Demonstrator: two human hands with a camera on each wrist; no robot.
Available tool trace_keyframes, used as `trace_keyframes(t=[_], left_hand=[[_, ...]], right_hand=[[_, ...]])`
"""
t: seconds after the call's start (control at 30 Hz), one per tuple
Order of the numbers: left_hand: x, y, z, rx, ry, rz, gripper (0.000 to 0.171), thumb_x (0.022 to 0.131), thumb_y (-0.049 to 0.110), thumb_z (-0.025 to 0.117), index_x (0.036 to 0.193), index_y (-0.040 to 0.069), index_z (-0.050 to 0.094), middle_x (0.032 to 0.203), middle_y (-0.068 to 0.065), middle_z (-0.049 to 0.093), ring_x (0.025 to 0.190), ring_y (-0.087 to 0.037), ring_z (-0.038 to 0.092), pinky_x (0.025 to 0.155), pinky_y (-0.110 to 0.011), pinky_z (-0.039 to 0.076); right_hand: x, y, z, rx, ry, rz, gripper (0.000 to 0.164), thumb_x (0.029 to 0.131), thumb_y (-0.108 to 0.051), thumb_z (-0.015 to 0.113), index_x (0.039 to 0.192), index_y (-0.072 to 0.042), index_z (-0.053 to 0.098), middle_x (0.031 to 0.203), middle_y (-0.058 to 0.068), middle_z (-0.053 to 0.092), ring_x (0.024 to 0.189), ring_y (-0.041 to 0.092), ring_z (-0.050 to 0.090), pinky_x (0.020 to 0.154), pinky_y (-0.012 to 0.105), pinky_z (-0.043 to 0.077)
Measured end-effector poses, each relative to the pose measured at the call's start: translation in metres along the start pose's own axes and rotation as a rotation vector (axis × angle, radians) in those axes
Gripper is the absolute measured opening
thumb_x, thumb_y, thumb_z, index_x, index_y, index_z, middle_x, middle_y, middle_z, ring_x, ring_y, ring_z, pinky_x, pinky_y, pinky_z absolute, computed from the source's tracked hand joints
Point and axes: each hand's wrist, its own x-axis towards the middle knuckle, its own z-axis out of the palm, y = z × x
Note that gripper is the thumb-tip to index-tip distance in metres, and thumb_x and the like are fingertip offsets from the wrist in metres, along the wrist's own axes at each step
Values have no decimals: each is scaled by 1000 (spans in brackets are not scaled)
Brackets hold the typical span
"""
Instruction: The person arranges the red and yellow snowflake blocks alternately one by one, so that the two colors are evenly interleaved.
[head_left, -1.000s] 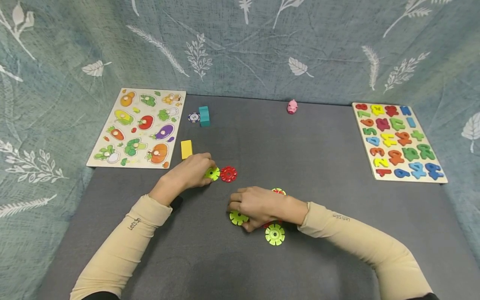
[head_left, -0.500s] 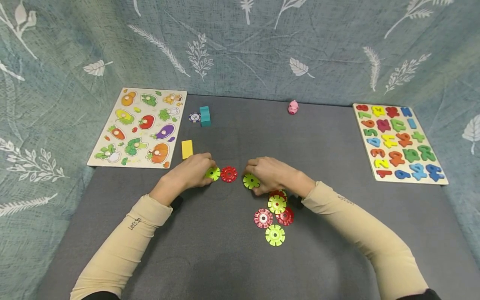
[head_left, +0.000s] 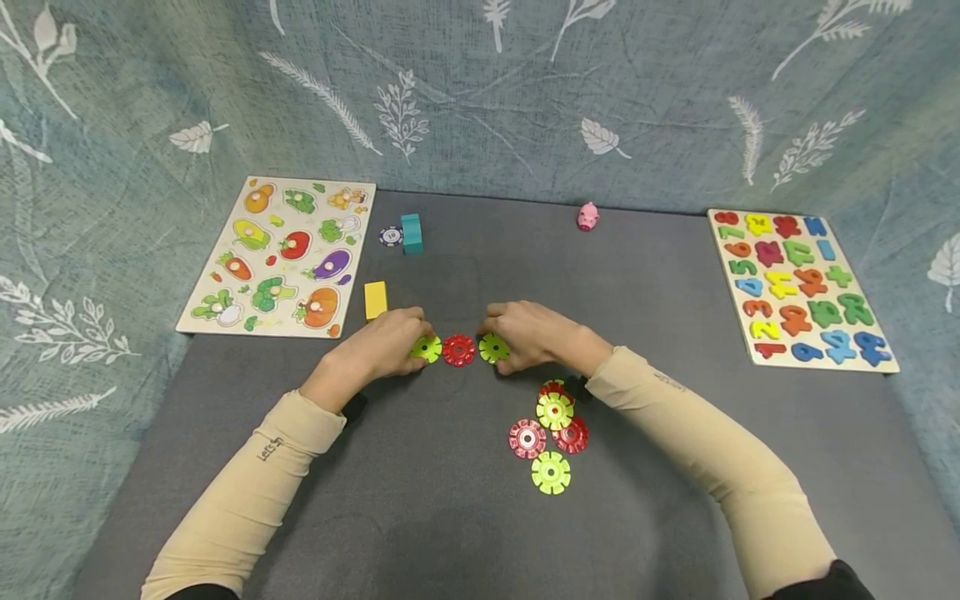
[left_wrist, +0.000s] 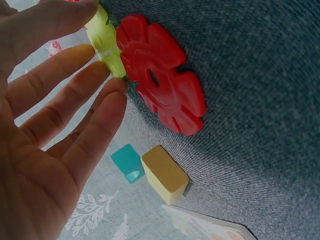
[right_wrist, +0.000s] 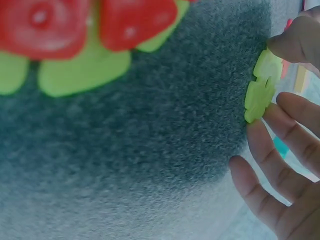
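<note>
In the head view my left hand pinches a yellow-green notched disc at its edges, thumb on the near side, fingertips on the far side. A red notched disc lies at its right. On that disc's other side my right hand pinches a second yellow-green disc, its rim close to the red one. The left wrist view shows another red disc against the held green one, hidden under the hand from the head. Thumb and fingertips straddle the green disc in the right wrist view.
Several red and yellow-green discs overlap near the right forearm. A yellow block stands behind the left hand. Farther back are a teal block, a poker chip and a pink pig. Vegetable and number puzzle boards flank them.
My right hand has carried its yellow-green disc away from me, then leftward to the red disc's right side, uncovering the loose discs. My left hand has stayed in place, holding its disc.
</note>
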Motion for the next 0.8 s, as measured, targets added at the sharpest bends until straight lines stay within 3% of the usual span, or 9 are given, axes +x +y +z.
trace_keyframes(t=[0.33,0.5,0.8], left_hand=[[0,2,0,-4,-8,-11,31,79,17,77,106,2,72,94,-10,62,77,-18,55,76,-37,52],[0,3,-1,5,-3,-9,31,79,17,78,105,1,72,94,-10,62,77,-18,55,76,-37,52],[1,1,0,15,5,-2,31,78,17,78,104,1,72,93,-10,62,77,-18,55,76,-37,53]], right_hand=[[8,-3,-2,2,-92,36,57,78,-35,72,131,-18,61,119,4,56,85,14,55,72,34,51],[9,-3,-2,2,-94,41,55,78,-35,72,130,-23,61,118,3,56,81,14,53,67,33,49],[9,-4,-2,20,-85,35,54,79,-35,72,130,-23,61,120,3,56,83,14,54,71,34,51]])
